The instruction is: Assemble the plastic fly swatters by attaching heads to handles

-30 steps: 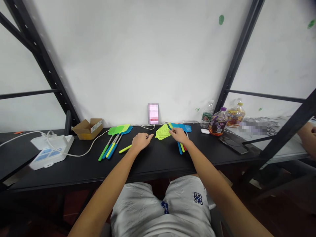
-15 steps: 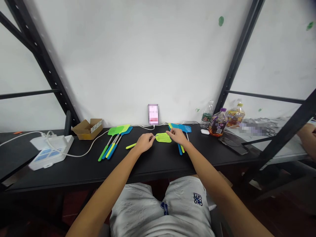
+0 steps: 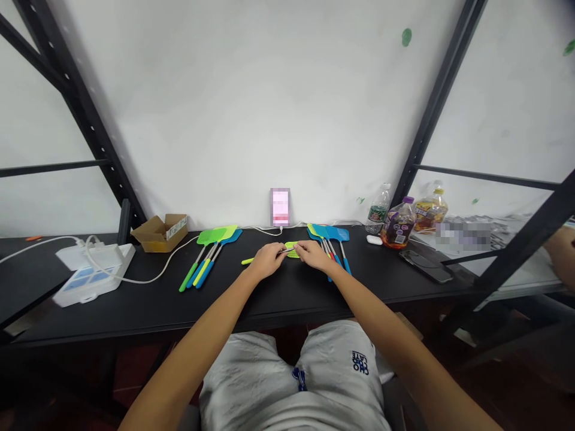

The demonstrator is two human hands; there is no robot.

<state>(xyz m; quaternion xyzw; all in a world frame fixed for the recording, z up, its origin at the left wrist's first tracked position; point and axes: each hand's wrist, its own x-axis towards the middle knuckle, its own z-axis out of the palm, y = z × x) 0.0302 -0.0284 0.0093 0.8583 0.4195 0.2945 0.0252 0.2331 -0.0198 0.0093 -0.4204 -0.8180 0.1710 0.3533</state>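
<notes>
A yellow-green fly swatter (image 3: 293, 254) lies sideways between my hands, low over the black table. My left hand (image 3: 266, 261) is closed around its thin metal rod, with the handle end poking out to the left. Fingers pinched, my right hand (image 3: 313, 255) grips the swatter where the rod meets its mesh head and covers part of that head. Left of my hands, several green, yellow and blue fly swatters (image 3: 211, 245) lie fanned together. A second group of swatters (image 3: 335, 234), mostly blue-headed, lies just beyond my right hand.
A phone (image 3: 280, 208) leans on the wall, cable attached. An open cardboard box (image 3: 160, 233) and a white power strip (image 3: 92, 278) are at left. Bottles (image 3: 399, 224), a small white case (image 3: 374, 240) and a dark phone (image 3: 426, 266) lie right, near a shelf post (image 3: 438, 102). Another person's arm (image 3: 560, 251) shows far right.
My right hand has moved left from the mesh head's right edge onto the rod end. The swatter in my hands has shifted slightly right. The other swatters remain in place.
</notes>
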